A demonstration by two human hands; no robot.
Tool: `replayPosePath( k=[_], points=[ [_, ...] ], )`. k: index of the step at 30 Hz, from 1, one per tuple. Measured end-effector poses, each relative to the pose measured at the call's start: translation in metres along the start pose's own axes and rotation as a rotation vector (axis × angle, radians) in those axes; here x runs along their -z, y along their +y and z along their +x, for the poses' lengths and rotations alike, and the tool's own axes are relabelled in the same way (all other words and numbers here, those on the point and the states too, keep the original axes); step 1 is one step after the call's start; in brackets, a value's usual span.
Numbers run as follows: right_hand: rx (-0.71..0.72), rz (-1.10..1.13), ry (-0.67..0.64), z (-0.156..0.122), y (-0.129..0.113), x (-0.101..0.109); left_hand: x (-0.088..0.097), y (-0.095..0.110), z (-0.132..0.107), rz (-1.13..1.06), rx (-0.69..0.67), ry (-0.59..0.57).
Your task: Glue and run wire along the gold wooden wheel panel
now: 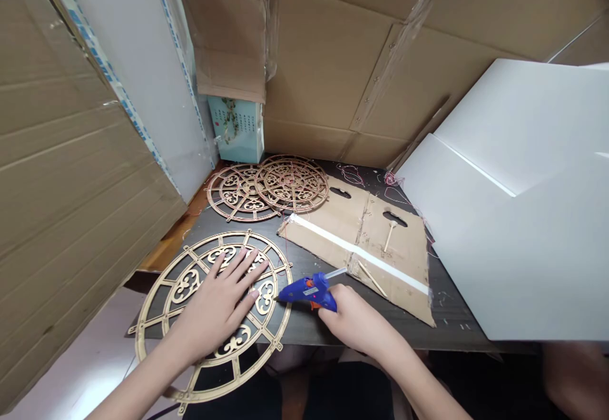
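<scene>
My left hand (219, 306) lies flat with fingers spread on a large round gold fretwork frame (190, 280) that overhangs the near edge of the dark table (447, 318). My right hand (354, 321) grips a blue hot glue gun (307, 290). Its nozzle points left at the frame's right rim, just beside my left fingertips. A glue stick juts from the back of the gun.
Two more round fretwork frames (269, 188) overlap at the back of the table. A flattened cardboard piece (361, 242) with white tape and thin wooden sticks lies in the middle. White boards (518, 217) lean on the right, cardboard walls surround, and a pale printed box (238, 129) stands behind.
</scene>
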State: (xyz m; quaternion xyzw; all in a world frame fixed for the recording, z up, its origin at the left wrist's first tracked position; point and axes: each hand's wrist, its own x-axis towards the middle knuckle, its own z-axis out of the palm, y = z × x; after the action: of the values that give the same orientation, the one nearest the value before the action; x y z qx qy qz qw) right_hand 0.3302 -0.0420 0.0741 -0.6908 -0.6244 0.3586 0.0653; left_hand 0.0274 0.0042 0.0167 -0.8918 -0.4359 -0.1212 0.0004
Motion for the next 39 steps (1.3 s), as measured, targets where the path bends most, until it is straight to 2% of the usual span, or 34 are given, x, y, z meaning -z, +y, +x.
replayPosePath(
  k=[4,14,20,25,29,35,39],
  points=[
    [-0.005,-0.021,0.018,-0.006,-0.003,0.0,0.001,0.0,-0.001,0.001,-0.003,0.001],
    [-0.084,-0.16,0.092,-0.042,-0.015,-0.015,-0.001,0.001,-0.001,0.007,0.005,0.017],
    [-0.208,-0.26,0.096,-0.045,-0.022,-0.03,-0.003,0.002,0.0,0.007,0.012,0.048],
    [-0.089,-0.079,0.178,-0.047,-0.014,-0.04,-0.005,0.001,0.002,0.0,0.004,0.06],
    [-0.086,-0.063,0.192,-0.043,-0.009,-0.036,-0.004,0.003,0.001,-0.005,0.003,0.055],
    [-0.159,-0.108,0.094,-0.037,-0.006,-0.018,-0.003,0.004,0.0,-0.016,0.015,0.058],
    [-0.155,-0.151,0.094,-0.033,-0.009,-0.008,-0.004,0.003,0.001,-0.02,0.011,0.053]
  ],
)
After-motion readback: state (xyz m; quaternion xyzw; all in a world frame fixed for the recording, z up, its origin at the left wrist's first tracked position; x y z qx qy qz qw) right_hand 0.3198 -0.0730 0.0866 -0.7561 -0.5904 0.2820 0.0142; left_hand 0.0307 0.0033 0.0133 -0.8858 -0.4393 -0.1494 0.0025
